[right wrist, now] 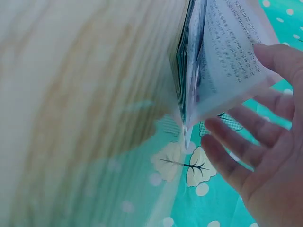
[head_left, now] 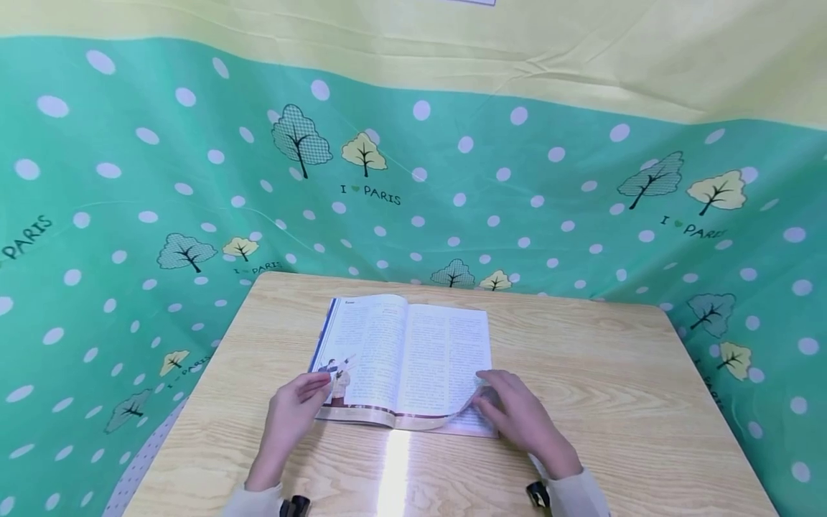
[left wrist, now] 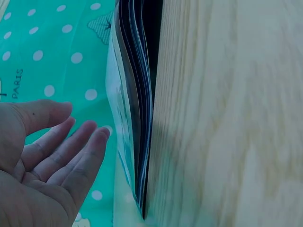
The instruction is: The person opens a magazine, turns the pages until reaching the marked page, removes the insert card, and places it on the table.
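Note:
An open book (head_left: 375,337) with printed text lies on the wooden table, a small illustration on its left page. My right hand (head_left: 520,415) pinches the lower right corner of the right-hand page (head_left: 429,359), which curls up off the pages below. In the right wrist view the thumb lies on the printed side of the lifted page (right wrist: 232,52); the other fingers spread loosely, partly behind it. Over the book's lower left edge hovers my left hand (head_left: 293,413), fingers relaxed and slightly bent, holding nothing. The left wrist view shows that hand (left wrist: 57,161) beside the page edges.
Behind and beside the wooden table (head_left: 581,359) hangs a green dotted cloth (head_left: 543,187) with tree prints. A bright strip of light reflects on the table in front of the book. Dark bands (head_left: 538,494) sit at both wrists.

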`<state>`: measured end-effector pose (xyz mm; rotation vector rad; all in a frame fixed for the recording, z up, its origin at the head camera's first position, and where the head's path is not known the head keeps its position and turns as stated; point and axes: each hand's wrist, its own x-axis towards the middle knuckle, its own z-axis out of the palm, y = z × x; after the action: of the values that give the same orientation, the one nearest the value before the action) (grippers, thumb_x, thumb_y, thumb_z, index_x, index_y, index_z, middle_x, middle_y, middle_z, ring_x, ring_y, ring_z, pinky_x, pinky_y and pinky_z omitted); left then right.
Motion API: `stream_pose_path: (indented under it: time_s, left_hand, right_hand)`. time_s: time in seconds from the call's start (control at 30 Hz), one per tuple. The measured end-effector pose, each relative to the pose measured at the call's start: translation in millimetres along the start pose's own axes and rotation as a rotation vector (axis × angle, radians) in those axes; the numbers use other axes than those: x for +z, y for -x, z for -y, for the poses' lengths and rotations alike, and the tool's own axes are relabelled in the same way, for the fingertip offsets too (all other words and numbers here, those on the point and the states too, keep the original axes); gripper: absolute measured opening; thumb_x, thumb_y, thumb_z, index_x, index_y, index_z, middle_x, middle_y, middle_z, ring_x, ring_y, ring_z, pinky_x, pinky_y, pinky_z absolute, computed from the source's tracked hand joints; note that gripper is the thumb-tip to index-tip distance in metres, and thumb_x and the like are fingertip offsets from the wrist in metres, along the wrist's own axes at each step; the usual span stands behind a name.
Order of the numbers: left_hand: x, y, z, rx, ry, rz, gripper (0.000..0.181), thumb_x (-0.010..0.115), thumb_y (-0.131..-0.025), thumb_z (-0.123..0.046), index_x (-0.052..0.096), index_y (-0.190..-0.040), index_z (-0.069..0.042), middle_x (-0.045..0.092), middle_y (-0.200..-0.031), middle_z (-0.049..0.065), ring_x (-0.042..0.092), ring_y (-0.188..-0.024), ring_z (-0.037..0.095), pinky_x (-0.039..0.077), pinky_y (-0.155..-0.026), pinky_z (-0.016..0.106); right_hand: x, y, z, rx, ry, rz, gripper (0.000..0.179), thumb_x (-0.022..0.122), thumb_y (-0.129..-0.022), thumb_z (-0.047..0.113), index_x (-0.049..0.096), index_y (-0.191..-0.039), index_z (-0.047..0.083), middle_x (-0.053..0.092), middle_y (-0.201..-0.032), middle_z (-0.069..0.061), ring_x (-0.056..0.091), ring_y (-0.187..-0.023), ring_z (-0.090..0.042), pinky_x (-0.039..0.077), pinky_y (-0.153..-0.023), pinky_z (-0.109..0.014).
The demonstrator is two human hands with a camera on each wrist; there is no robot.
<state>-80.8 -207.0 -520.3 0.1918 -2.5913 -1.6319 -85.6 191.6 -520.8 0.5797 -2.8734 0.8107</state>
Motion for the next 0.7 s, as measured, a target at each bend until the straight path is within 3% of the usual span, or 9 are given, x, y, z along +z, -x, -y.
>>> stream_pose_path:
  time_s: [0.17, 0.33, 0.47, 0.7]
  left_hand:
    - [10.8, -3.0, -6.7, 0.033, 0.035, 0.017, 0.025, 0.071, -0.091, -0.001, 0.07, -0.116, 0.001, 0.071, -0.112, 0.015, 0.068, -0.105, 0.029, 0.056, -0.09, 0.028]
    - [25.6, -6.2, -14.7, 0.09, 0.064, 0.049, 0.023, 0.073, -0.09, -0.003, 0.071, -0.112, 0.002, 0.072, -0.109, 0.013, 0.069, -0.101, 0.027, 0.057, -0.088, 0.028]
    - [38.0, -7.9, -22.8, 0.151, 0.102, 0.083, 0.021, 0.075, -0.089, -0.003, 0.072, -0.109, 0.002, 0.073, -0.104, 0.011, 0.07, -0.098, 0.026, 0.058, -0.087, 0.028]
    - [55.4, -11.1, -36.6, 0.213, 0.179, 0.141, 0.026, 0.078, -0.088, -0.009, 0.071, -0.11, 0.004, 0.074, -0.103, 0.011, 0.071, -0.096, 0.024, 0.058, -0.085, 0.028]
  right_hand:
    - [0.4, -2.4, -1.0, 0.128, 0.031, -0.078, 0.056, 0.074, -0.091, 0.041, 0.059, -0.133, 0.007, 0.061, -0.126, -0.011, 0.057, -0.118, -0.03, 0.053, -0.095, -0.05]
    - [0.4, -6.1, 2.9, 0.226, -0.009, -0.089, 0.034, 0.076, -0.089, 0.042, 0.065, -0.1, 0.012, 0.063, -0.097, -0.002, 0.062, -0.089, -0.021, 0.056, -0.074, -0.039]
    - [1.8, -10.2, 7.2, 0.189, -0.028, -0.075, 0.02, 0.076, -0.091, 0.036, 0.068, -0.096, 0.018, 0.064, -0.094, 0.004, 0.064, -0.088, -0.017, 0.056, -0.076, -0.036]
    - [5.5, -17.3, 12.8, 0.026, -0.036, -0.087, 0.035, 0.076, -0.092, 0.029, 0.068, -0.122, 0.014, 0.065, -0.118, 0.001, 0.06, -0.114, -0.018, 0.052, -0.098, -0.041]
